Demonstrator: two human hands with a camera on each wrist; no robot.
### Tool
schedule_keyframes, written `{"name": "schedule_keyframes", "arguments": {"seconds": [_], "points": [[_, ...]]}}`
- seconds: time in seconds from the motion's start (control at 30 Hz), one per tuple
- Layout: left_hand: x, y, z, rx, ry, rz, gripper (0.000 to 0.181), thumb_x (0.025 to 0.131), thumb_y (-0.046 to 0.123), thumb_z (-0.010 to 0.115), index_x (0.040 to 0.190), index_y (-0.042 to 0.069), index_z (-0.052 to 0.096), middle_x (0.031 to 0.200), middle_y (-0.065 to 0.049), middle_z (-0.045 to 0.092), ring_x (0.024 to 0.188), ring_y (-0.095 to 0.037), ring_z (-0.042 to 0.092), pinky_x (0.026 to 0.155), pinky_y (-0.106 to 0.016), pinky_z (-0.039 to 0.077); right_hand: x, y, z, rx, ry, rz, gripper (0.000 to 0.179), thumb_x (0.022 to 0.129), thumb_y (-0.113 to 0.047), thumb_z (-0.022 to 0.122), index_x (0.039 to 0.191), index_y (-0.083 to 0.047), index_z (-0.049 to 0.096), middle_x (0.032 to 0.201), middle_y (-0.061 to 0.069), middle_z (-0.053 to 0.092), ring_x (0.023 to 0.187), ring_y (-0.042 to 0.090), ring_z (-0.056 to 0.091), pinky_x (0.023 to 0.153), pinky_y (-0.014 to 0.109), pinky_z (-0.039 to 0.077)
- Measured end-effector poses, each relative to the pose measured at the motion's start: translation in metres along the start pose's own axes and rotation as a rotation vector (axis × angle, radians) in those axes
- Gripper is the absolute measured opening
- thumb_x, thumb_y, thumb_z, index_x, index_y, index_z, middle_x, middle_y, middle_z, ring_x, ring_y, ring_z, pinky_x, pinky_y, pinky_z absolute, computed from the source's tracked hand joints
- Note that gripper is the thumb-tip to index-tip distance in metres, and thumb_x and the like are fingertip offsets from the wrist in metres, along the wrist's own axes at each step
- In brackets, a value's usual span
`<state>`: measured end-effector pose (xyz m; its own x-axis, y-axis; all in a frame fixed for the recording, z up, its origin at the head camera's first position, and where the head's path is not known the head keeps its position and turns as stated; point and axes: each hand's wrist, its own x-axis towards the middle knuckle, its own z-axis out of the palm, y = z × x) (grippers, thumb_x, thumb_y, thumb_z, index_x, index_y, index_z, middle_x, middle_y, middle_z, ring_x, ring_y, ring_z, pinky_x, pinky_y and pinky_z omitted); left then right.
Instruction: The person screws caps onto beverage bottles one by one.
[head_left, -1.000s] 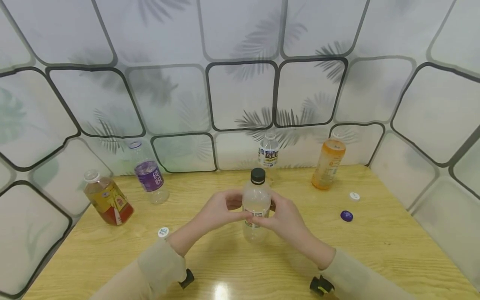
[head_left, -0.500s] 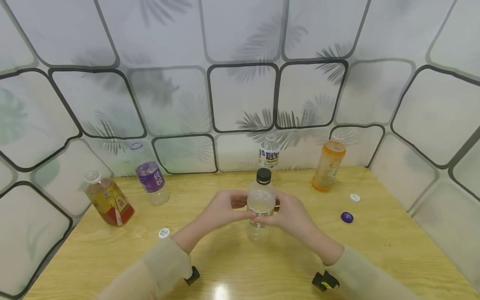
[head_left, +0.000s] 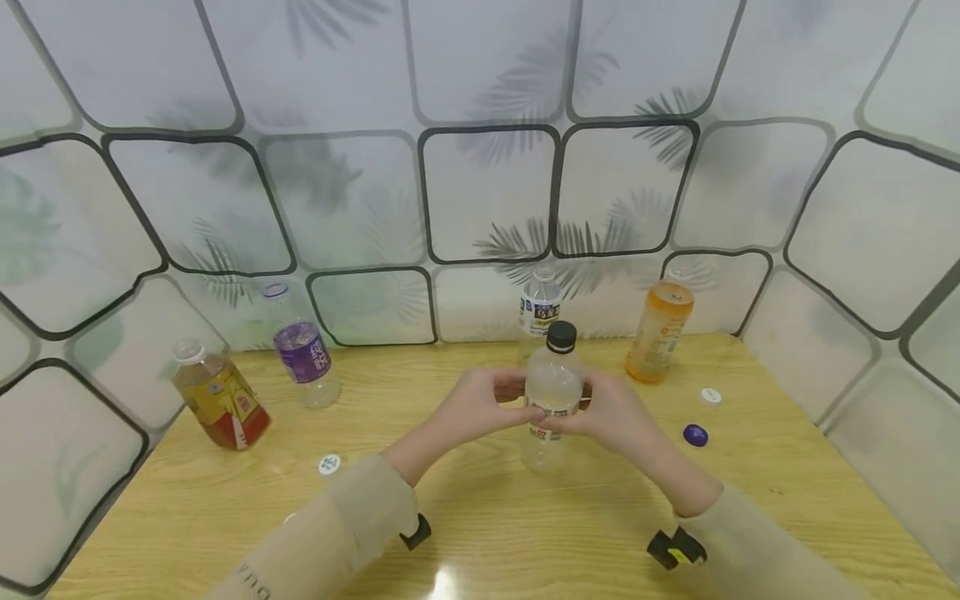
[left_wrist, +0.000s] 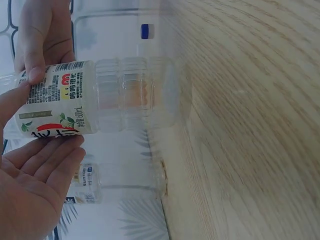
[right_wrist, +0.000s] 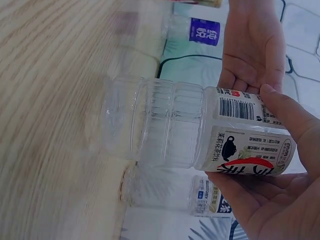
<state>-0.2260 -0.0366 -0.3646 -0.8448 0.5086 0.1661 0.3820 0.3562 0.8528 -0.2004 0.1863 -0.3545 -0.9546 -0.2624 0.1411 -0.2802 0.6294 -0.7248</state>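
A clear plastic bottle (head_left: 555, 379) with a black cap (head_left: 561, 337) stands upright between my two hands in the head view. Its white label (right_wrist: 250, 132) carries a teapot print and a red stripe. My left hand (head_left: 476, 408) holds the bottle from the left, thumb in front and fingers behind. From the right, my right hand (head_left: 618, 421) grips it the same way, and the thumb tips nearly meet on the label. The base (left_wrist: 172, 92) is close to the tabletop; I cannot tell whether it touches. Right behind it stands a clear bottle (head_left: 540, 304) with a white and dark label.
An amber-drink bottle (head_left: 222, 400) and a purple-labelled bottle (head_left: 303, 354) stand at the left, both uncapped. At the right is an orange-labelled bottle (head_left: 660, 329). Loose caps lie about: white (head_left: 329, 464), white (head_left: 711, 397) and purple (head_left: 695, 435). A patterned wall backs the wooden table (head_left: 480, 542).
Both hands have moved to the right with the black-capped bottle between them, and slightly away toward the wall. A light round edge now shows beside the left sleeve. The other bottles have stayed put.
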Motion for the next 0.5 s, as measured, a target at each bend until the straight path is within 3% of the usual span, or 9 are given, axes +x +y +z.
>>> {"name": "schedule_keyframes", "arguments": {"seconds": [0.5], "points": [[0.031,0.006,0.022,0.039,-0.018,0.033,0.050,0.096,0.023,0.082,0.142,0.009,0.067,0.137,-0.011,0.074,0.124,-0.027,0.073,0.106,-0.035,0.060,0.005,0.019,-0.028,-0.062,0.015,0.011,0.065,0.082,-0.027,0.094,0.133,0.002,0.066,0.121,0.021,0.075,0.106,0.034,0.075,0.082,0.040,0.064]]}}
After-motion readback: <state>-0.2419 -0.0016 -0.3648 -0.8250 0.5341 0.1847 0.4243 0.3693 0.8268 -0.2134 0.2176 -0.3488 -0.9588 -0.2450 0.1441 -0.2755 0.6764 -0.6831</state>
